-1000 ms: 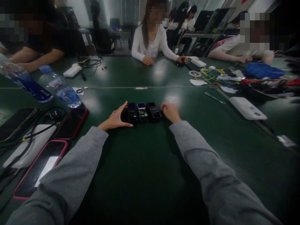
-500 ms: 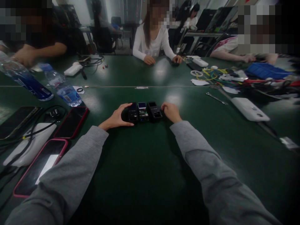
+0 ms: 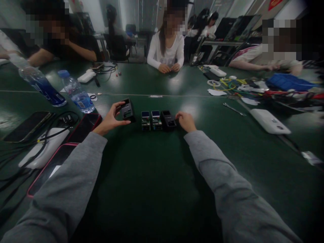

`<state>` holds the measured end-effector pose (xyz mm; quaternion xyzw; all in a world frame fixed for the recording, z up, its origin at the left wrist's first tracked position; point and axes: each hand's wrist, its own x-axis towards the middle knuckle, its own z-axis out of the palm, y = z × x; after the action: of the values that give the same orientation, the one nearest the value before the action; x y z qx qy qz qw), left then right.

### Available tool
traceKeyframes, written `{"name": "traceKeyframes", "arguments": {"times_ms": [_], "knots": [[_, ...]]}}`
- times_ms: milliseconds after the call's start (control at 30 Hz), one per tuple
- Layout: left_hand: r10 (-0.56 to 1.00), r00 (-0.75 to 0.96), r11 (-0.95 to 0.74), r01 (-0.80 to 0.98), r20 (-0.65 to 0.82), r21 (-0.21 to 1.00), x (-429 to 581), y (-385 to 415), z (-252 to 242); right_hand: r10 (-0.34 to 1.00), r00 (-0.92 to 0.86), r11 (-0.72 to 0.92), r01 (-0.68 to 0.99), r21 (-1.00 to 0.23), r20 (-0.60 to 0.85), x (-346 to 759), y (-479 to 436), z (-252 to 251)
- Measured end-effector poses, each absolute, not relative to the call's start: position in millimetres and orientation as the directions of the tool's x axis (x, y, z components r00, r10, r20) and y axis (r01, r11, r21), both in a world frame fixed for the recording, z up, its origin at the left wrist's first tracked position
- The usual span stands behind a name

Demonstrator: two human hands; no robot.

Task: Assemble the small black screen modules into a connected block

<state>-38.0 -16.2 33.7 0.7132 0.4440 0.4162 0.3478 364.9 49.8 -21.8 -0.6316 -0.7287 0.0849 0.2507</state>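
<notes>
My left hand grips a black plastic cover with cut-out openings, thumb along its near edge and fingers at the far edge; it is tilted. To its right two small circuit boards with screens stand side by side on the green table: the left board and the right board. Against the right board's side lies a second black cover, angled slightly. My right hand rests on the table just right of that cover, fingers curled in; whether anything is inside them is hidden.
On the left are two water bottles, phones, a white power bank and black cables. A wrench, a white device, tangled wires and a blue tray are on the right. People sit across the table.
My left hand has lifted the left black cover off and carried it left, uncovering the board beneath. My right hand has stayed in place. The view has shifted slightly.
</notes>
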Motion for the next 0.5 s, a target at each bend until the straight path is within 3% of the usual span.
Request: {"name": "traceKeyframes", "arguments": {"times_ms": [300, 500], "knots": [[0.895, 0.431, -0.327, 0.451, 0.118, 0.831, -39, -23, 6, 0.957, -0.149, 0.235, 0.901, -0.365, 0.247, 356, 23, -19], [0.879, 0.461, -0.373, 0.5, 0.124, 0.782, -42, -20, 4, 0.951, -0.199, 0.263, 0.922, -0.283, 0.238, 342, -10, -17]]}}
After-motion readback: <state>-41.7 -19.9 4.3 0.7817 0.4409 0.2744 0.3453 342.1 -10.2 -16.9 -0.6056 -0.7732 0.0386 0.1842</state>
